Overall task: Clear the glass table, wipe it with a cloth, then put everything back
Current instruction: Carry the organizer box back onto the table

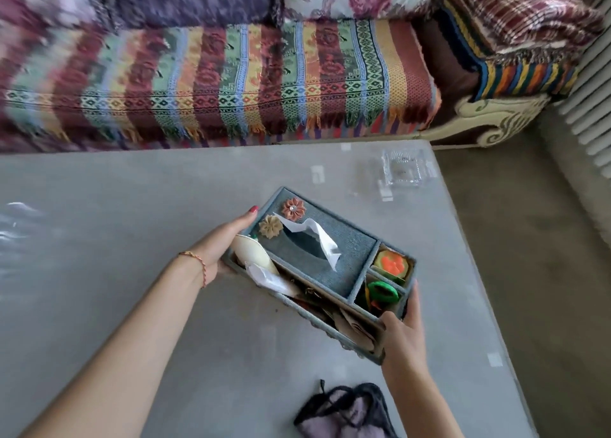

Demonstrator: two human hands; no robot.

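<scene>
Centre of frame: a grey fabric tissue organiser [334, 259] is held between both hands over the glass worktop [99, 239]. Left hand [221, 249] grips its left end; right hand [403, 325] grips its lower right corner. A clear glass ashtray [403, 168] sits upper right; a dark pouch [347, 411] lies at bottom centre.

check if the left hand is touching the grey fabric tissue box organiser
Touching. The head view shows the left hand gripping the end of the grey fabric tissue box organiser, thumb along its rim, no gap.
</scene>
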